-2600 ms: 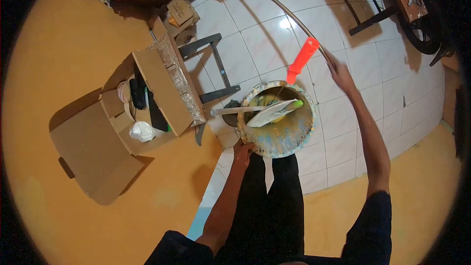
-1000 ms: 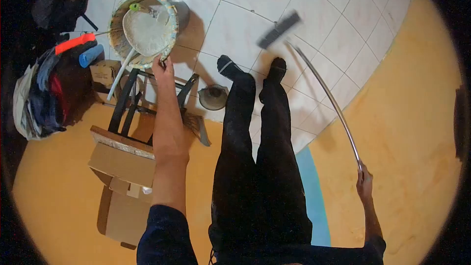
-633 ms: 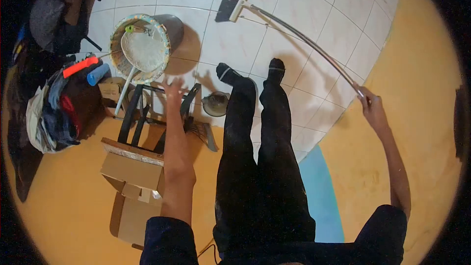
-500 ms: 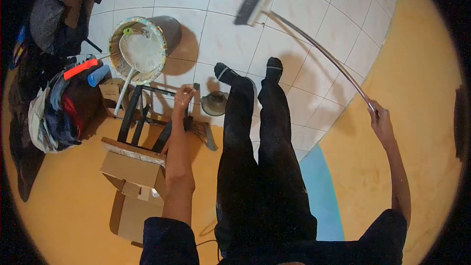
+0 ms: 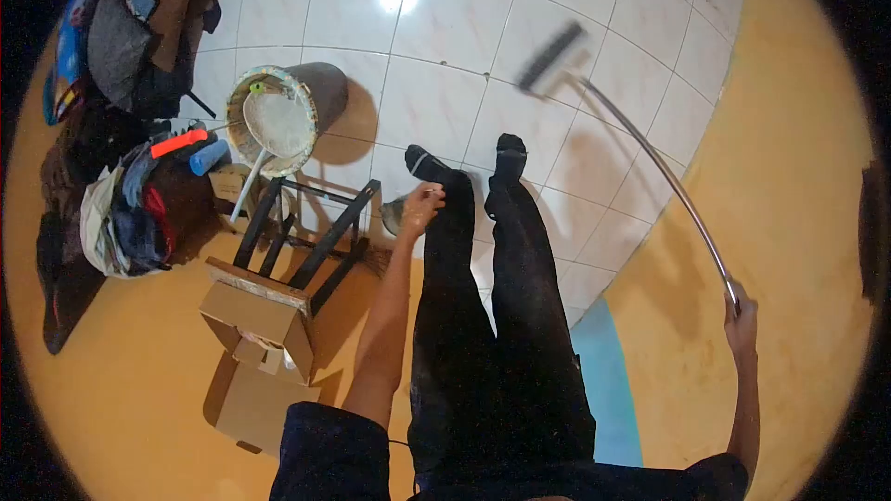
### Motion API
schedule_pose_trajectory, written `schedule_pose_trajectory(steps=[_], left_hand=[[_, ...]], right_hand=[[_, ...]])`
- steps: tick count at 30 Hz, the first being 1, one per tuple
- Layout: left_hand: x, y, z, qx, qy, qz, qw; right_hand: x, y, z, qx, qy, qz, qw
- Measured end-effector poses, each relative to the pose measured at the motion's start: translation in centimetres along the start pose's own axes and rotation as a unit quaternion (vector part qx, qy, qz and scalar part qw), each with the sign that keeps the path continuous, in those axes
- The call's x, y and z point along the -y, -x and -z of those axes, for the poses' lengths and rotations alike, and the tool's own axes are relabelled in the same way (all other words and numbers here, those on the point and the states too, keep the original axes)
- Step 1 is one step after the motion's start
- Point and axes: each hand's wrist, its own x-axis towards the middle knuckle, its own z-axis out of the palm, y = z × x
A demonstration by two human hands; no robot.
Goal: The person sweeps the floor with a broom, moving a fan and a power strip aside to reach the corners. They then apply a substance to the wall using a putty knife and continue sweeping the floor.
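Observation:
A long-handled broom [image 5: 549, 57] has a dark-bristled head over the white tiles at the upper right. My right hand [image 5: 741, 317] is closed around the lower end of its curved metal pole [image 5: 677, 184]. In front of my left trouser leg, my left hand [image 5: 424, 208] is closed with its fingers pinched together; what they hold, if anything, is too small to name. Just left of that hand sits a round glass-like item [image 5: 393, 214], partly hidden by it.
A wooden-seated stool [image 5: 258, 284] with black legs stands at the left beside an open cardboard box [image 5: 255, 399]. Beyond it are a patterned bin [image 5: 309, 109], an orange-handled tool [image 5: 178, 143] and piled cloths [image 5: 121, 223]. My feet rest on the tiles.
My left hand has moved right, away from the stool leg to my trouser leg. My right hand and the broom have shifted right and toward me.

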Motion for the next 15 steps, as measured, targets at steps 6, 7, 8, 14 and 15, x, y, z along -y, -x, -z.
schedule_pose_trajectory(steps=[6,7,8,14,15], left_hand=[[-2.8,3.1,-5.7,0.025,-0.047,0.002,0.999],[-3.2,4.3,-5.4,0.015,-0.052,0.001,0.999],[-3.7,5.5,-5.4,0.022,-0.062,-0.006,0.998],[-7.9,14.5,-1.3,-0.01,-0.119,0.014,0.993],[-7.8,15.7,0.1,-0.023,-0.134,0.012,0.991]], right_hand=[[14.1,-20.1,-7.3,-0.008,-0.047,0.244,0.969],[17.0,-23.8,-8.7,-0.064,-0.032,0.33,0.941],[20.0,-26.5,-9.4,-0.039,-0.023,0.319,0.947],[19.1,-29.3,-9.2,-0.018,0.039,0.3,0.953],[14.6,-28.7,-10.1,-0.038,0.035,0.287,0.956]])
